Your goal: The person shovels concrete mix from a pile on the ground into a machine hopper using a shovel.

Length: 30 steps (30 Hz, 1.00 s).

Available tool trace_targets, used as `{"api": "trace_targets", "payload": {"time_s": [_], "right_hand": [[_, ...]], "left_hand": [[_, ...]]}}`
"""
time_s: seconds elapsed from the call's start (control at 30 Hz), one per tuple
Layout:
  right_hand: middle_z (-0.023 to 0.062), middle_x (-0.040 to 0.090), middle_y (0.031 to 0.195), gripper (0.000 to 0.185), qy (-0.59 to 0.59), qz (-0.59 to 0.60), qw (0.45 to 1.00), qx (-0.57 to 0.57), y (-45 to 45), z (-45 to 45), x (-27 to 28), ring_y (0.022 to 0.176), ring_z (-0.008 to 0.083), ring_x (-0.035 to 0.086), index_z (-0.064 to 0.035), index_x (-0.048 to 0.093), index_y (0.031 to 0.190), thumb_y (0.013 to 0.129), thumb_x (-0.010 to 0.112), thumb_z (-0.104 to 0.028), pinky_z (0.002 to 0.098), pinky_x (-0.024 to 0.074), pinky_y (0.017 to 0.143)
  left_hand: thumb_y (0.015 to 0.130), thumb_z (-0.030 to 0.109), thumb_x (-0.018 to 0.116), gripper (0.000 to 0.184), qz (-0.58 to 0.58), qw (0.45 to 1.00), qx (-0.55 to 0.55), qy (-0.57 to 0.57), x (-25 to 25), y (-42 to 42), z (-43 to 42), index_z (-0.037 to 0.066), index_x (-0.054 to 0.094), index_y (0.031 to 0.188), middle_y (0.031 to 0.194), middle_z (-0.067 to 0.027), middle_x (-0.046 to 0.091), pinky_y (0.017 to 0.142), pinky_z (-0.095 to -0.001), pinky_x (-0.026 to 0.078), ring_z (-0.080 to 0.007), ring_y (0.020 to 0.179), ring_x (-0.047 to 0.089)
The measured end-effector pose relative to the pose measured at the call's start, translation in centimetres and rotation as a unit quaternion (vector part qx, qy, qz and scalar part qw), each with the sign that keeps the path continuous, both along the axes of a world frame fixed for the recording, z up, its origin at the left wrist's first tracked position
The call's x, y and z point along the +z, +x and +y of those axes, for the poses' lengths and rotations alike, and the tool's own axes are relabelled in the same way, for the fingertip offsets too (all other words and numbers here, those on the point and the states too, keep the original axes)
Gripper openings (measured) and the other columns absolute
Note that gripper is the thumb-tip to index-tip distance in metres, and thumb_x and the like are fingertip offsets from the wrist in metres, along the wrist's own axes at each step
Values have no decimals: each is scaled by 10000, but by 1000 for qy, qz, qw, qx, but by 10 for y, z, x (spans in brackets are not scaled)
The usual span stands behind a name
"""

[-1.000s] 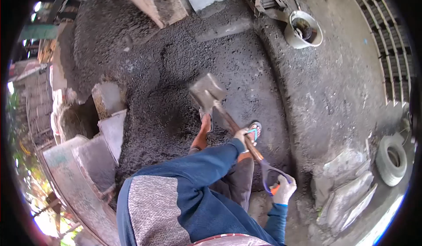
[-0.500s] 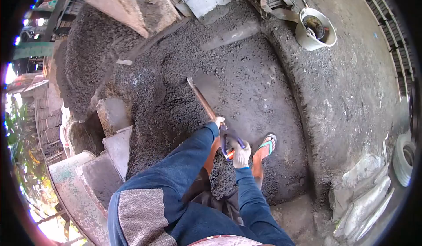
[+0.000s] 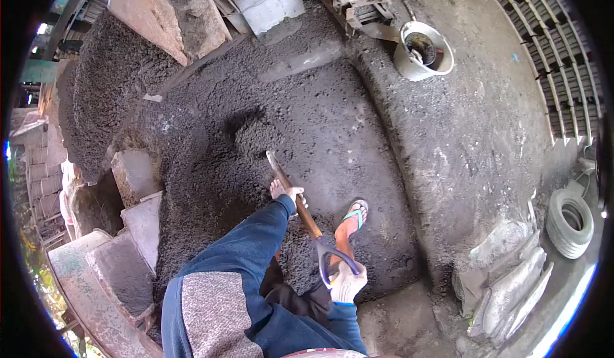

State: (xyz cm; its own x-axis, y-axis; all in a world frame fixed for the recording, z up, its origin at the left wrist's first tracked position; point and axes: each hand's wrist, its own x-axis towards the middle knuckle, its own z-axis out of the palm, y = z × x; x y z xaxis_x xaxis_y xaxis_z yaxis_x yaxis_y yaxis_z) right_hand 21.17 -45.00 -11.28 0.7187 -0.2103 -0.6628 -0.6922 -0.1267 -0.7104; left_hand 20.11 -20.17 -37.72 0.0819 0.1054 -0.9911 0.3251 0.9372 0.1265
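Observation:
My left hand (image 3: 295,199), in a pale glove, is wrapped round the wooden shaft of a shovel (image 3: 308,222). Around the purple D-shaped handle at the shaft's lower end, my right hand (image 3: 348,284) is closed, also gloved. The shaft slants up and left, and a mound of dark, wet, grainy mix (image 3: 257,137) covers the blade. More of that mix (image 3: 217,172) lies round the mound. My sandalled foot (image 3: 357,215) is on the floor right of the shaft; the other foot shows beside my left hand.
A white bucket (image 3: 423,52) stands upper right, near a motor on a metal frame (image 3: 361,0). Tyres (image 3: 570,223) and folded sacks (image 3: 511,287) lie at the right. Boards (image 3: 150,19) lean upper left; stone slabs (image 3: 134,172) stand left. A raised floor edge (image 3: 396,147) runs down the middle right.
The shovel blade has gone from bare and raised to covered by a mound of mix. Both hands have shifted left and down in view since the first frame, still gripping the shovel.

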Motion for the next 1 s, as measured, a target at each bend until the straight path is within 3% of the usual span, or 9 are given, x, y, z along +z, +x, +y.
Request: {"api": "trace_targets", "payload": {"time_s": [0.13,0.2,0.4,0.53,0.6,0.7,0.73,0.9,1.0], "right_hand": [[91,640,780,162,-50,-105,992,57,23,-93,-35,511,145,552,23,629,889,749,709,7,300,486,475],[88,630,729,159,-2,34,999,1,61,-131,-6,496,156,564,28,624,872,729,689,44,318,498,457],[99,567,623,152,23,103,993,44,167,-264,67,421,212,538,28,593,869,727,619,78,407,494,361],[117,547,594,63,29,57,984,165,219,-319,127,415,227,521,-6,559,757,742,615,19,436,478,355],[99,589,630,77,-18,10,940,341,234,-320,170,493,226,552,-41,596,818,762,639,-73,380,481,451],[91,633,674,166,-116,-132,826,535,243,-333,190,607,229,602,-73,689,942,797,664,-149,350,469,552],[121,651,725,201,-117,5,864,490,252,-345,174,617,261,621,-68,683,971,825,676,-207,386,484,539],[183,682,818,268,42,492,833,251,256,-412,137,631,300,650,-85,683,1003,888,696,-327,394,500,489],[140,634,732,216,0,400,871,286,221,-404,108,582,274,614,-73,655,928,842,685,-269,379,487,469]], "left_hand": [[848,209,629,121,-6,998,28,-50,-34,10,-63,134,559,911,706,-116,548,657,-549,529,-308,609,580],[867,228,619,121,-32,998,34,-31,-15,19,-104,137,570,932,707,-127,544,650,-545,528,-330,625,583],[882,326,641,355,-107,946,262,-158,138,48,-200,8,573,1025,933,-165,631,778,-483,539,-340,825,617],[905,464,591,451,-152,915,326,-185,205,39,-209,22,605,991,835,-165,641,784,-654,491,-408,789,625],[909,453,595,431,-55,874,470,-106,252,31,-173,26,549,946,741,-139,571,686,-613,496,-388,681,576],[920,405,594,351,-56,936,345,-27,213,20,-194,62,523,909,699,-118,519,614,-551,493,-344,608,526],[924,358,593,288,-66,938,341,19,159,7,-211,75,538,915,692,-118,523,594,-517,503,-328,603,534],[937,356,598,277,60,944,310,-95,220,-16,-198,84,548,917,747,-126,562,609,-517,491,-354,652,566],[940,323,599,204,0,957,288,-23,295,-25,-156,144,512,988,738,-101,519,604,-547,463,-355,658,539]]}}
